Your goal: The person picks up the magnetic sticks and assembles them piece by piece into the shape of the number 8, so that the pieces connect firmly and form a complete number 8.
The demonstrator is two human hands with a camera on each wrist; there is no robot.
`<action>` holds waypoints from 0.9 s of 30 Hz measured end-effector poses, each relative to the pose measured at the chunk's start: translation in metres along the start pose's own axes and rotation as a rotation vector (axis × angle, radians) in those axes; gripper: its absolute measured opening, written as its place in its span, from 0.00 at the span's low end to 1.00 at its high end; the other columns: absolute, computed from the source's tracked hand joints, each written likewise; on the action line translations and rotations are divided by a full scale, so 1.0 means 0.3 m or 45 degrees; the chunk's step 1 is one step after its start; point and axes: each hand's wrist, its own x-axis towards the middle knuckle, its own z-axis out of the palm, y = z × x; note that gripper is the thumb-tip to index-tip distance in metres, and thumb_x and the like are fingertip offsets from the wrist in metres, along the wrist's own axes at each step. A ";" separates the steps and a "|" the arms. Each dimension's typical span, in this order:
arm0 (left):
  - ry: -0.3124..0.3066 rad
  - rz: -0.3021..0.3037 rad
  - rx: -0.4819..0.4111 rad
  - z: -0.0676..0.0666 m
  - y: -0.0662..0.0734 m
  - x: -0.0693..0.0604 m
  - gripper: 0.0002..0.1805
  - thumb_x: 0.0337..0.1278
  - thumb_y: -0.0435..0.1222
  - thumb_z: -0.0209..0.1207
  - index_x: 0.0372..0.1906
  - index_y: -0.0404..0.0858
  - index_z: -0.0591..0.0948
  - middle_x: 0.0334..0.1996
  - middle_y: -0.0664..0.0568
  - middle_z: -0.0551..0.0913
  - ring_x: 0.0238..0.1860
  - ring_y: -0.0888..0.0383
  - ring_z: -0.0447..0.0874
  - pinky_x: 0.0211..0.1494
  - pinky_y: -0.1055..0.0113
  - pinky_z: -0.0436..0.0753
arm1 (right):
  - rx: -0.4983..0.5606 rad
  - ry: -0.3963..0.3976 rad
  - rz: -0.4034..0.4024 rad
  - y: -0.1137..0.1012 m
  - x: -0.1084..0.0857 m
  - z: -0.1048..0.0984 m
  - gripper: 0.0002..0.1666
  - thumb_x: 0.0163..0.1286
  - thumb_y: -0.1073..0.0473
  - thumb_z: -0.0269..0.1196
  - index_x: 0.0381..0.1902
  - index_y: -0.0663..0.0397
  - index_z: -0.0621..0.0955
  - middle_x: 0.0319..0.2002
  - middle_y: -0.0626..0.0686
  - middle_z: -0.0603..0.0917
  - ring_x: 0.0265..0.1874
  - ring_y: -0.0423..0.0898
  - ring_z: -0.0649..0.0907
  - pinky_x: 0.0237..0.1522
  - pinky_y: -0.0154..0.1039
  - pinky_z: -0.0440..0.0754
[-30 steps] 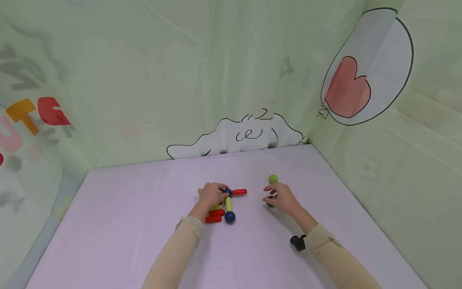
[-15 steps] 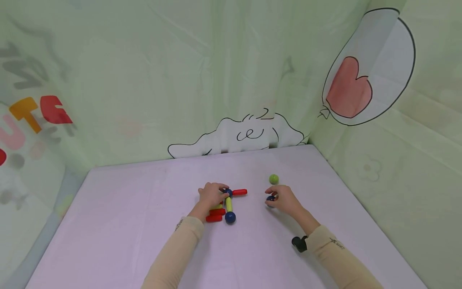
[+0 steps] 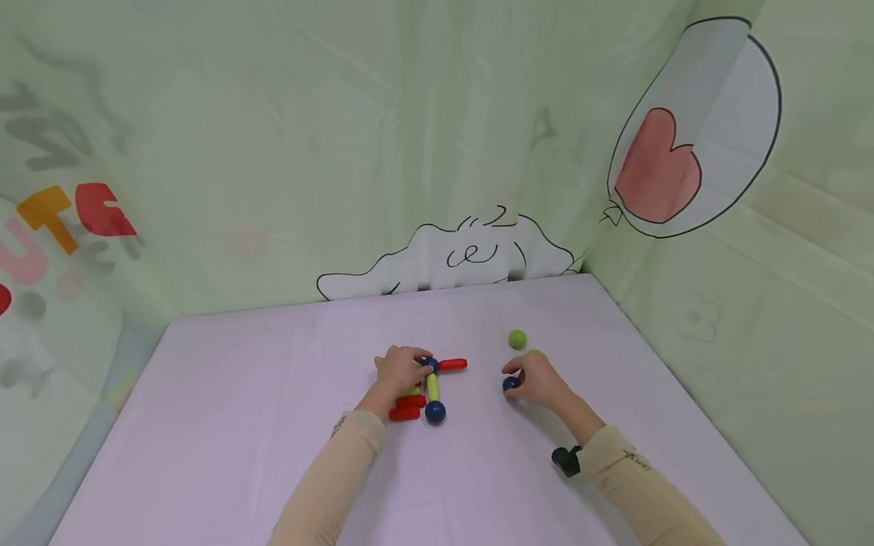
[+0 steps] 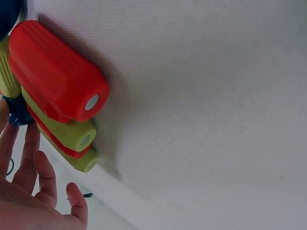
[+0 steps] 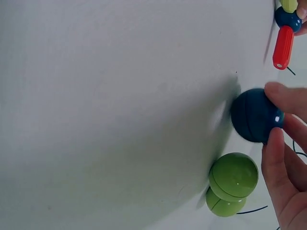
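Head view, seen over the table (image 3: 307,379): the left hand (image 3: 403,368) pinches the blue corner ball (image 3: 431,365) between thumb and fingers; from this ball a red rod (image 3: 453,365) runs off to the right and a yellow-green rod (image 3: 433,388) runs toward the person, ending at the near blue ball (image 3: 435,412). These pieces appear joined, and make up the finished portion so far. Across from them, well apart, the right hand (image 3: 539,379) grasps a separate blue ball (image 3: 511,385), with a green ball (image 3: 517,339) beyond it. Left wrist view: loose rods (image 4: 62,72), red and yellow-green, lie side by side next to the joined pieces, apparently unused; the outer two fingers stand free of the ball. Right wrist view: thumb and fingertips hold the separate blue ball, whose contact with the table I cannot judge; the green ball and a second green ball (image 5: 225,207) sit near it, unattached. The red rod's outer end is bare. By this evidence, the build looks early, with three balls and several rods left over.
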 end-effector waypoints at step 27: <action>0.022 0.017 0.010 0.005 -0.008 -0.003 0.17 0.53 0.45 0.62 0.49 0.52 0.82 0.38 0.54 0.81 0.43 0.53 0.69 0.47 0.50 0.64 | 0.228 0.155 0.102 -0.028 0.036 0.083 0.19 0.50 0.66 0.69 0.42 0.62 0.80 0.38 0.55 0.82 0.36 0.48 0.78 0.36 0.40 0.78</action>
